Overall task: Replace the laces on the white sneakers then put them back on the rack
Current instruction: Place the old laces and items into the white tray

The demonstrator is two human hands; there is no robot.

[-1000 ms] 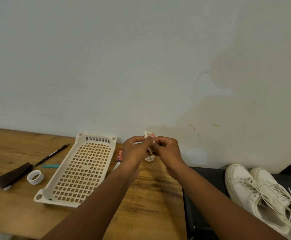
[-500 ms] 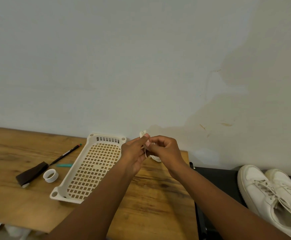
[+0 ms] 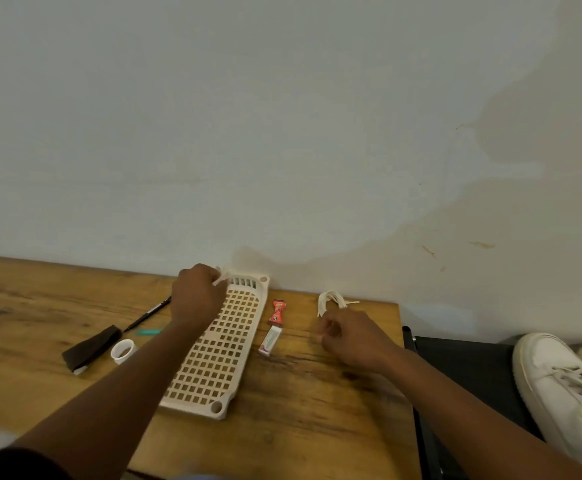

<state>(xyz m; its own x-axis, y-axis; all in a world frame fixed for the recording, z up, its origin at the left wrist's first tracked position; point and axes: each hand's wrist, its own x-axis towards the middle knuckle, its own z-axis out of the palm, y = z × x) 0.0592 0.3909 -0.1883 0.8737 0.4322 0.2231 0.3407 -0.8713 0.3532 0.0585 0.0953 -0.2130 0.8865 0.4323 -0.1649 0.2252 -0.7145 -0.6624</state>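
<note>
1. We are now working with our hands apart: half a second ago both were pinching one lace bundle together in the air, and now they are splitting up either side of the perforated tray (image 3: 218, 344), our landmark here.
2. Nearest us, right of the tray and off the table edge, the white sneakers (image 3: 566, 386) are sitting on a dark surface, smooth-sided, rounded at the toe, their old laces hanging loose and still threaded.
3. Our right hand (image 3: 351, 337) is hovering low over the wooden table (image 3: 300, 420) right of the tray, fingers curled loosely inward; we cannot tell whether they are pinching anything, since that spot is blurring.
4. Just beyond that hand, further right of the tray, the coiled lace bundle (image 3: 332, 301) is now lying on the wood: flat, cream, soft cord folded into loops.
5. Between tray and bundle, a red sachet (image 3: 277, 311) and a small white box (image 3: 270, 344) are lying end to end.
6. Our left hand (image 3: 197, 296) is reaching over the tray's far corner, fingers curled and pinching a pale strip (image 3: 223, 279), seemingly a second lace.
7. Left of the tray, a dark cloth (image 3: 90, 348), a tape roll (image 3: 122, 351) and a black pen (image 3: 147, 313) are lying about.
8. We are judging this as sorting the new laces; unlacing has not started.
</note>
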